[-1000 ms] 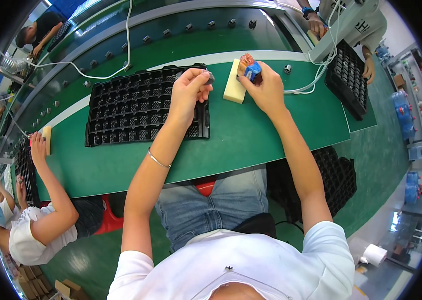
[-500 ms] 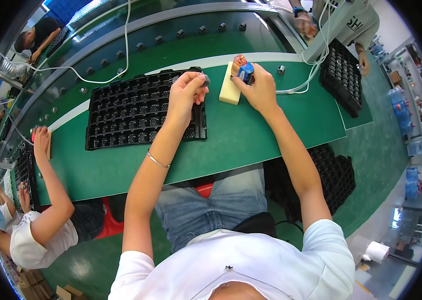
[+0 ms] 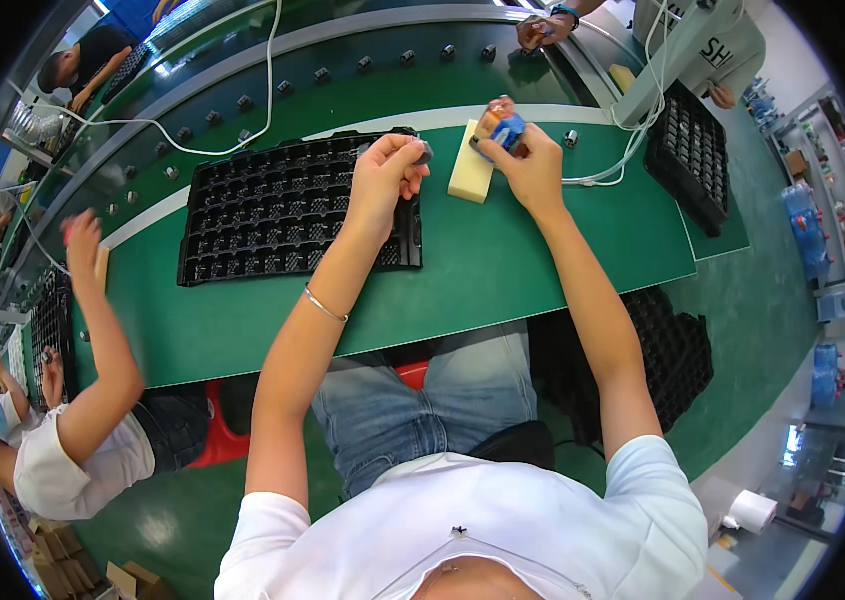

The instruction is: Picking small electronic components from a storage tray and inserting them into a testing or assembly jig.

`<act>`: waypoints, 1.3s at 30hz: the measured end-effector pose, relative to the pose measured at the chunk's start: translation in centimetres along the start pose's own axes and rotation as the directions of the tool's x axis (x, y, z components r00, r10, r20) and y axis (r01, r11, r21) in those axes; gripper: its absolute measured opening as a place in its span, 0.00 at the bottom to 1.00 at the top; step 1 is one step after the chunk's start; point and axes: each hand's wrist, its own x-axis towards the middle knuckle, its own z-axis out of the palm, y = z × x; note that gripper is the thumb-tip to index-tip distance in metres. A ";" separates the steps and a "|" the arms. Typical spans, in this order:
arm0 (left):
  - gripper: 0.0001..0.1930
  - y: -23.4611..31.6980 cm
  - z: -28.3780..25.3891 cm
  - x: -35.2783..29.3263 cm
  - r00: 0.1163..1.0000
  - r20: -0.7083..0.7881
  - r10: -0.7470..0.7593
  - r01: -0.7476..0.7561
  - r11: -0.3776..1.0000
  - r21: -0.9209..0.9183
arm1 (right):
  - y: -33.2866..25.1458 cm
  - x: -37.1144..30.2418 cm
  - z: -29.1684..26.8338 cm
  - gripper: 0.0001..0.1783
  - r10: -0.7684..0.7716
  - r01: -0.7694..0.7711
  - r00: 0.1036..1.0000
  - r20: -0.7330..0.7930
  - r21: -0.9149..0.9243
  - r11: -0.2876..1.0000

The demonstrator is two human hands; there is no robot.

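Note:
My left hand (image 3: 390,180) is closed in a pinch over the right end of a black compartment tray (image 3: 273,215). Between its thumb and fingers sits a small dark metal part (image 3: 425,152), mostly covered. To the right, my right hand (image 3: 533,170) grips a blue object with an orange-brown top (image 3: 506,128); its exact kind cannot be made out. Just under and left of that hand a pale yellow block (image 3: 471,175) lies on the green table (image 3: 563,250). One small metal part (image 3: 571,139) stands right of my right hand.
Beyond the tray a green conveyor (image 3: 343,100) carries several small metal parts. A white cable (image 3: 603,181) crosses the right side. Another black tray (image 3: 688,160) stands at far right. A co-worker's arm (image 3: 103,300) reaches up on the left; another co-worker's hand (image 3: 543,32) is over the conveyor.
My right hand has turned the blue object, so it now leans over differently. The far-right co-worker's hand has moved onto the conveyor. The left co-worker's hand has lifted.

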 end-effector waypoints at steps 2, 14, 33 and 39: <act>0.07 0.0 0.3 0.1 1.000 0.024 -0.018 0.017 0.999 0.037 | 1.9 0.1 0.7 0.18 0.253 -0.234 0.967 0.013 0.437 0.869; 0.08 0.1 0.4 -0.1 1.000 -0.009 0.002 -0.001 0.999 0.034 | -0.3 -0.7 -0.3 0.20 0.071 -0.074 0.997 0.026 0.172 0.982; 0.08 -0.2 0.3 -0.3 1.000 0.011 0.028 -0.029 0.998 0.051 | -0.9 0.0 -0.4 0.19 -0.038 0.037 0.999 -0.016 -0.032 0.999; 0.08 -0.2 0.2 -0.4 1.000 0.009 0.026 -0.026 0.998 0.056 | -1.1 0.3 0.0 0.20 -0.057 0.057 0.998 -0.011 -0.014 0.998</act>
